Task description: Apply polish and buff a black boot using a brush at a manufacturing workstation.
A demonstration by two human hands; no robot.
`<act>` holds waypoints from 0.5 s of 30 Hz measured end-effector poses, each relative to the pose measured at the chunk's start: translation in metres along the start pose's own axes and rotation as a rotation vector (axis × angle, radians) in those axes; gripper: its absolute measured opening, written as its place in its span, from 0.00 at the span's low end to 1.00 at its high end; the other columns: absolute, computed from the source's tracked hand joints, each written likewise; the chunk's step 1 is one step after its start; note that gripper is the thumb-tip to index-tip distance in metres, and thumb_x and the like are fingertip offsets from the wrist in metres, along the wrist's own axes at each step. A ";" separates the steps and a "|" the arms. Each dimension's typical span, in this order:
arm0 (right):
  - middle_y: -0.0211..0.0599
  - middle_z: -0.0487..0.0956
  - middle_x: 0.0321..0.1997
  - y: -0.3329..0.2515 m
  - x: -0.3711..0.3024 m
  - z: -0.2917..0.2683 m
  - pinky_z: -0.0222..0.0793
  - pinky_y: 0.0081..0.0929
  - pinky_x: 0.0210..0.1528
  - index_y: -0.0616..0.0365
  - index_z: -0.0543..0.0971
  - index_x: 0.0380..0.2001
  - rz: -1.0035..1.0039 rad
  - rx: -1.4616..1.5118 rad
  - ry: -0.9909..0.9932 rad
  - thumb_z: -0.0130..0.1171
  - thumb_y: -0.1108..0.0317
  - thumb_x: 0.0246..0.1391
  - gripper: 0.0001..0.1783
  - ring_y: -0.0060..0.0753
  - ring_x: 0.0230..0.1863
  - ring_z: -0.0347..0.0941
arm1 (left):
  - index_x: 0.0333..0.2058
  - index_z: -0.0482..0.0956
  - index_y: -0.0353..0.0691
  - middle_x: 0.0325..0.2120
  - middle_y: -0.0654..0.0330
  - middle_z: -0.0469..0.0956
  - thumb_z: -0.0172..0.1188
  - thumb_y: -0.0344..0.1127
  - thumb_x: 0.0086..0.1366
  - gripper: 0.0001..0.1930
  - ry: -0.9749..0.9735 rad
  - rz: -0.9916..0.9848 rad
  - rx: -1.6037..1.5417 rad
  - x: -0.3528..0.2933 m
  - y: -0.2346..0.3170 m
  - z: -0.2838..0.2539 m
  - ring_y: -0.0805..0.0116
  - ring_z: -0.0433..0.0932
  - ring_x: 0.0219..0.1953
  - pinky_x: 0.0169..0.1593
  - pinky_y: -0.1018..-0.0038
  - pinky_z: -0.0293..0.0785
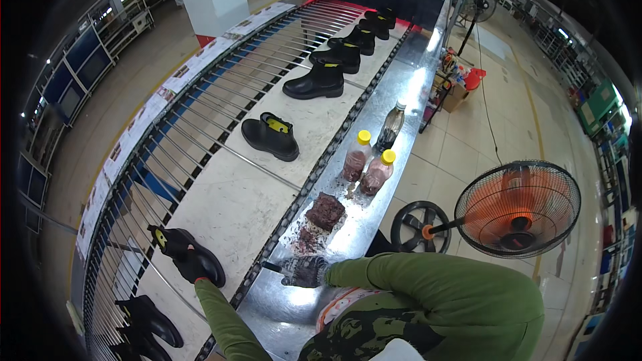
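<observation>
My left hand (190, 265), in a dark glove, grips a black ankle boot (210, 264) on the pale conveyor; the hand partly covers it. A yellow patch shows inside the boot's shaft. Over the metal ledge (274, 301), my right hand (304, 272) wears a stained grey glove and closes around a thin dark stick-like tool (271, 266), whose tip points left toward the conveyor. Just beyond that hand lies a dark brown, crumbly block (326, 212), with loose brown crumbs (307, 241) scattered beside it.
Two yellow-capped bottles (356, 156) with brownish contents and a dark bottle (391, 127) stand on the ledge. More black boots (314, 83) sit along the conveyor (227, 194), others (150, 321) at near left. Metal rods (160, 154) line its left side. A fan (518, 208) stands right.
</observation>
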State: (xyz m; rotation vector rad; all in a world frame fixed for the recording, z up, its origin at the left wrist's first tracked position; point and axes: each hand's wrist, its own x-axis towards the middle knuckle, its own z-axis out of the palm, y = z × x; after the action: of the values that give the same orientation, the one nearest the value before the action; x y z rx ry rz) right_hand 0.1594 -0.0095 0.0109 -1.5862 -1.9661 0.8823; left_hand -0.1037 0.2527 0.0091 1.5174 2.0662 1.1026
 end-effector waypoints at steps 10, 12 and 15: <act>0.49 0.66 0.58 -0.009 -0.005 0.008 0.61 0.34 0.58 0.55 0.60 0.60 0.100 0.041 -0.038 0.39 0.39 0.57 0.37 0.47 0.57 0.65 | 0.48 0.72 0.30 0.46 0.55 0.74 0.66 0.32 0.48 0.27 -0.236 -0.076 -0.505 -0.084 0.003 -0.081 0.63 0.73 0.46 0.52 0.72 0.66; 0.49 0.69 0.55 -0.013 -0.014 0.002 0.65 0.35 0.54 0.55 0.62 0.59 -0.028 0.040 0.054 0.41 0.42 0.58 0.34 0.46 0.52 0.69 | 0.45 0.75 0.31 0.42 0.55 0.77 0.66 0.32 0.49 0.23 -0.260 -0.022 -0.623 -0.134 0.015 -0.114 0.65 0.74 0.42 0.48 0.72 0.70; 0.48 0.71 0.54 -0.004 -0.005 0.002 0.62 0.36 0.57 0.59 0.66 0.55 0.034 0.173 -0.160 0.43 0.46 0.59 0.30 0.47 0.52 0.68 | 0.50 0.71 0.35 0.46 0.58 0.74 0.67 0.35 0.50 0.28 -0.211 -0.022 -0.620 -0.193 0.039 -0.127 0.67 0.72 0.47 0.52 0.73 0.67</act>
State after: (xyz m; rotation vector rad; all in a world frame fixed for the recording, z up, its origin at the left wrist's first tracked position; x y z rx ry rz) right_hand 0.1566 -0.0151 0.0121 -1.4945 -1.9140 1.1927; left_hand -0.0932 0.0326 0.0878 1.2255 1.4100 1.3437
